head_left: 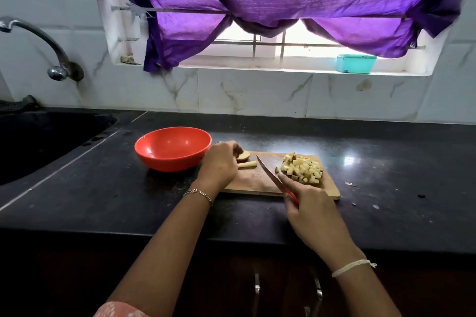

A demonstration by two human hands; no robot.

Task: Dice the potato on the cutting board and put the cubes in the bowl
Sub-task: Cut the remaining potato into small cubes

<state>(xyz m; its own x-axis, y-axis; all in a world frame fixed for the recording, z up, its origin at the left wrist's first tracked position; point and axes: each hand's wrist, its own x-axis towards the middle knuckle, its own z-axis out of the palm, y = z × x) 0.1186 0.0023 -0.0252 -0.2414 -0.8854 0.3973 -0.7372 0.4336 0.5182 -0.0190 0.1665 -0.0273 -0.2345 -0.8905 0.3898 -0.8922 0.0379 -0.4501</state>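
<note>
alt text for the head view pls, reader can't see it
A person's left hand holds a potato piece on a wooden board while the right hand grips a knife angled over it. A pile of cubes sits on the board's right side; the red bowl left of the board is empty, all on a dark counter.

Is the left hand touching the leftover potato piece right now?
Touching. The head view shows the left hand with fingers curled onto the potato piece at the left end of the cutting board, no gap visible.
</note>
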